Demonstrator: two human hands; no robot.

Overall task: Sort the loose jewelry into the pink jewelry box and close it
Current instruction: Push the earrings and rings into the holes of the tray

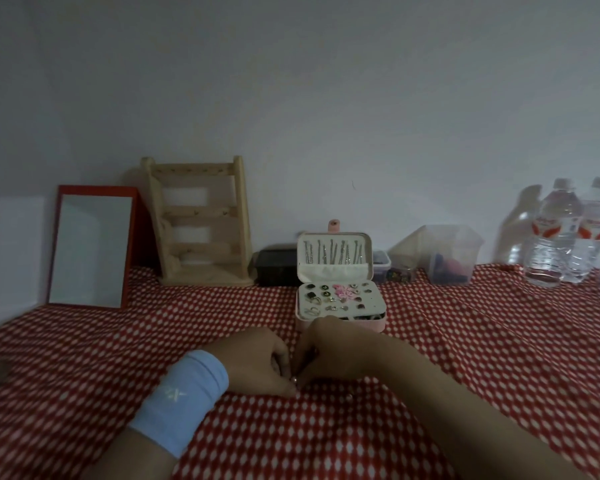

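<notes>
Red cloth with white diamonds beneath left hand and right hand, fingertips curled together at a small pale bead; actual grip unclear. Just beyond, pink jewelry box open, lid upright with chains, tray dotted with rings. Farther back along pale wall: red-framed mirror, wooden stand, 2 bottles, red labels unreadable.

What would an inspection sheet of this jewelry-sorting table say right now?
Surface: red-and-white patterned cloth, rumpled.
Job's things: pink jewelry box open, lid upright, chains in lid, small pieces in tray; small pale piece between the hands; second small piece on cloth beside right forearm.
Clutter: red-framed mirror, wooden stand, dark box, clear containers, water bottles, all along wall.
Hands: left hand, wearing blue wristband, and right hand meet before the box, fingers curled, pinching the small pale piece.
Cables: nothing seen.
Surroundings: plain white wall, dim light.
</notes>
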